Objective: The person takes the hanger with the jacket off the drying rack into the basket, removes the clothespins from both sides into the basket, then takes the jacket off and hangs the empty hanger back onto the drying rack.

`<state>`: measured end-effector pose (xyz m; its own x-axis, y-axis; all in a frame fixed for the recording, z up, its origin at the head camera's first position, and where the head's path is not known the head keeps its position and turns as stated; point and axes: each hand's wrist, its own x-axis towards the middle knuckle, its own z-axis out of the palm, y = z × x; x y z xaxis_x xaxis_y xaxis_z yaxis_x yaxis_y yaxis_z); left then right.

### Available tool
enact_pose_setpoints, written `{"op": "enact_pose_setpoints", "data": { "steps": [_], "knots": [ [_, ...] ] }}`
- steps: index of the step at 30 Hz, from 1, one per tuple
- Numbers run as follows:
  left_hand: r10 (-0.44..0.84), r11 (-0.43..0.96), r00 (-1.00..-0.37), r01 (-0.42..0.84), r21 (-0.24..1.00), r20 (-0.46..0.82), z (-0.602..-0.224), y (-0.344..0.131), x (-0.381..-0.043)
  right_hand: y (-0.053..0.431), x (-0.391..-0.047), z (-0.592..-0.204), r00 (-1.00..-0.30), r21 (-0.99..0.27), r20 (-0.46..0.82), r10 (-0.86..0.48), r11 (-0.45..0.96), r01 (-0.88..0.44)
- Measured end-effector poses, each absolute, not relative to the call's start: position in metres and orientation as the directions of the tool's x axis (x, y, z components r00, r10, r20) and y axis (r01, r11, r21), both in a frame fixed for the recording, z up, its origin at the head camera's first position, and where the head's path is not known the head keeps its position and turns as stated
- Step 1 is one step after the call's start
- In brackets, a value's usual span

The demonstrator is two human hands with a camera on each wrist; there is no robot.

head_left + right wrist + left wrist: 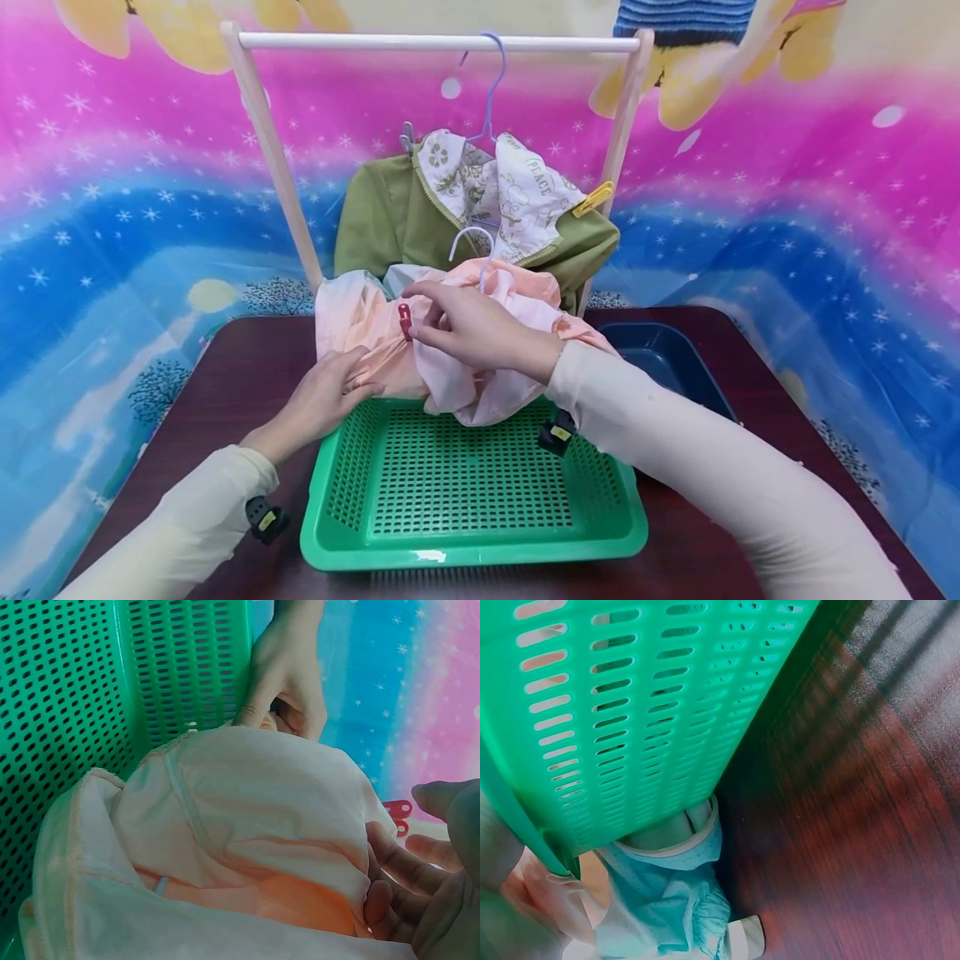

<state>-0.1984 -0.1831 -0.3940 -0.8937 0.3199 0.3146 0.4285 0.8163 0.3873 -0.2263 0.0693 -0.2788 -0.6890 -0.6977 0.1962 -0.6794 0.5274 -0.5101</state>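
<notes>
A peach-pink garment (382, 358) lies bunched over the far rim of the green basket (472, 546), a hanger's white hook (471, 233) rising from it. My left hand (318, 400) holds the garment's left side between thumb and fingers, as the right wrist view also shows. A red clothespin (405, 321) sits on the cloth at the left shoulder. Beside it is my right hand (480, 329), thumb and index finger apart around the clothespin, other fingers (409, 862) against the cloth. Behind hangs a green hooded jacket (375, 208) on a blue hanger (491, 92).
A wooden rack with a white bar (360, 40) stands behind the basket. One grey clothespin (407, 137) and one yellow clothespin (594, 200) are on the jacket's shoulders. A dark blue tray (667, 358) lies at right. Teal cloth (664, 892) hangs behind the basket.
</notes>
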Motion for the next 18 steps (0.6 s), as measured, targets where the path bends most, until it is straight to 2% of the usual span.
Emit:
{"op": "enact_pose_setpoints", "data": {
  "steps": [18],
  "knots": [
    [0.324,0.810,-0.893,0.432,0.397,0.312,-0.395,-0.183,-0.199,0.052,-0.233,-0.280,-0.716,-0.433,0.173,-0.676,0.601,-0.672]
  ]
}}
